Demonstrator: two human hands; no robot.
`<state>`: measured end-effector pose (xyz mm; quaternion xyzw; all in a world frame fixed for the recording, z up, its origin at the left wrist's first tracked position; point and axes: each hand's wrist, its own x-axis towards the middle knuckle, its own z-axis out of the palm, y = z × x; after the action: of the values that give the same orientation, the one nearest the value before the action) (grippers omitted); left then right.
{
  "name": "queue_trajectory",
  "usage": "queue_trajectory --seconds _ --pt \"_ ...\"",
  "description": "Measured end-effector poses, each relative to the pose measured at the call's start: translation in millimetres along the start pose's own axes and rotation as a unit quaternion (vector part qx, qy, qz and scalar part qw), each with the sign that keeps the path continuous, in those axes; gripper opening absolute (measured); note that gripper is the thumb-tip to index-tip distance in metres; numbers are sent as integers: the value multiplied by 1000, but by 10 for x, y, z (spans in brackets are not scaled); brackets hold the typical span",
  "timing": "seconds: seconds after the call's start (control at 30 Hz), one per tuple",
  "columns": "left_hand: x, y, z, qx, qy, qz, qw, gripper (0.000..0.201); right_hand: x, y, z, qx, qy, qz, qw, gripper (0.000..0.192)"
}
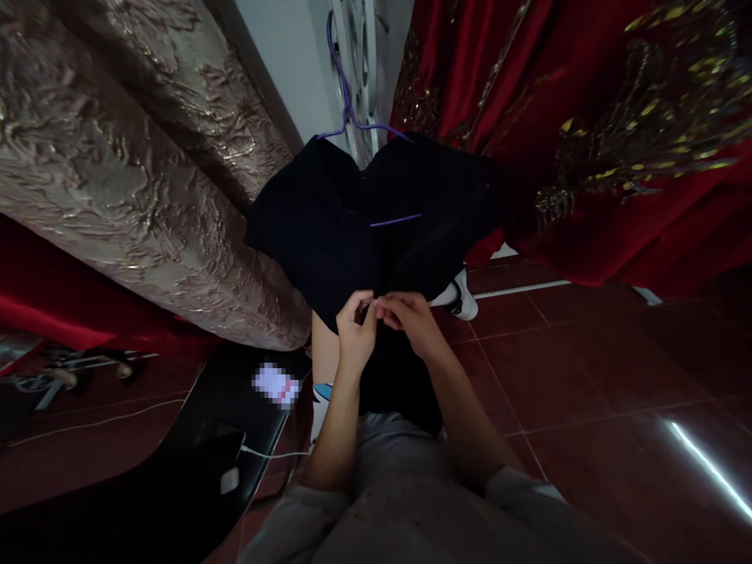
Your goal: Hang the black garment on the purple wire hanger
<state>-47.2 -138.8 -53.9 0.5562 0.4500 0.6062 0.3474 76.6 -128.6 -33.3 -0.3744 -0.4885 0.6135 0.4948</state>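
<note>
Both hands pinch dark cloth

Left hand point(354, 329) and right hand point(411, 317) meet fingertip to fingertip, closed on the black garment point(329, 219) hanging from a purple hanger point(346, 102) at 12 o'clock.

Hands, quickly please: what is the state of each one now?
Left hand: pinched shut on the dark garment.
Right hand: pinched shut on the same garment.

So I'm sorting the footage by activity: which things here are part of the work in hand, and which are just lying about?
In hand:
- black garment, pinched at its front by both hands
- purple hanger carrying it
- left hand
- right hand

Lying about:
- red embroidered cloth
- beige brocade curtain
- phone on white cable, on the black bench
</note>
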Motion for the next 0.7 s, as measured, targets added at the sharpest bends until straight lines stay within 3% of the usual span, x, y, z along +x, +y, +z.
queue_trajectory --seconds 0.1,0.23,0.33,0.4,0.47,0.6,0.7 --pt "40 -90 69 -5 39 3 999 22 226 -334 117 23 16 -38 999 33" --pt "117 -444 130 55 82 10 995 23 703 -1029 333 53 75 -128 987 41" --pt "139 -539 107 68 57 4 996 22 913 -1350 413 51 90 -156 982 52" --pt "169 -405 63 77 14 16 997 20 923 -1387 391 36 84 -172 981 53" --pt "261 -127 9 78 -11 57 995 21 866 -1349 334 17 77 -186 979 52" --pt "693 586 -72 126 54 210 968 36 717 -1338 256 -29 58 -220 973 51" --pt "1055 974 -59 200 29 306 930 33 658 -1404 254 -27 42 -276 960 44"
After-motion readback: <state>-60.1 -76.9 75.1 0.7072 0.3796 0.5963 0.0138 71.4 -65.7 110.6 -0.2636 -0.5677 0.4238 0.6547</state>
